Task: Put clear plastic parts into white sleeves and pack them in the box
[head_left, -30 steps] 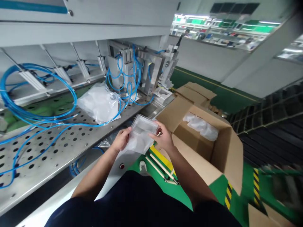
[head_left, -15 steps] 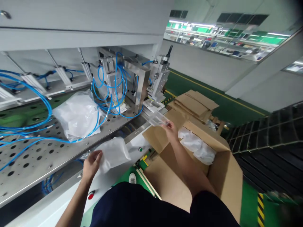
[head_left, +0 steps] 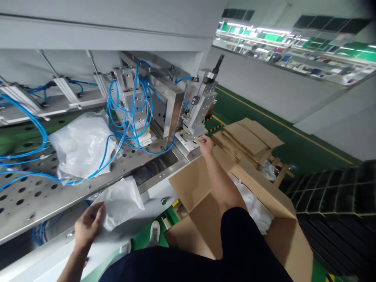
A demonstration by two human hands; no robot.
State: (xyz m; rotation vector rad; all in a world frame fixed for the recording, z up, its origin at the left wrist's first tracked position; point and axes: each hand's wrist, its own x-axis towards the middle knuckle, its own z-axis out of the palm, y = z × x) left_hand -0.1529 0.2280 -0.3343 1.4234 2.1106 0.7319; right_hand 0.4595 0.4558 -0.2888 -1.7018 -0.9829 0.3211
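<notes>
My left hand (head_left: 89,227) is closed on the edge of a thin white pouch (head_left: 125,201), which lies over the machine's front edge. At the far end of the machine, my right hand (head_left: 206,145) reaches out and pinches a clear plastic piece (head_left: 192,138). That piece is at the metal fixture (head_left: 186,145), below an upright pneumatic press unit (head_left: 199,103); most of it is hidden by the fingers and the unit. To the right of my left hand, a green button (head_left: 163,201) sits on the front panel.
A clear bag of white sheets (head_left: 85,145) lies on the perforated metal table (head_left: 38,194). Blue air hoses (head_left: 141,113) loop around the cylinders. An open cardboard box (head_left: 296,239) with white wrapped items stands at my right, flattened cartons (head_left: 249,137) behind it. Black racks (head_left: 337,192) stand farther right.
My right hand has moved forward, bringing the clear plastic piece from in front of the fixture to under the press unit. The left hand and white pouch appear lower and farther left as the view shifts.
</notes>
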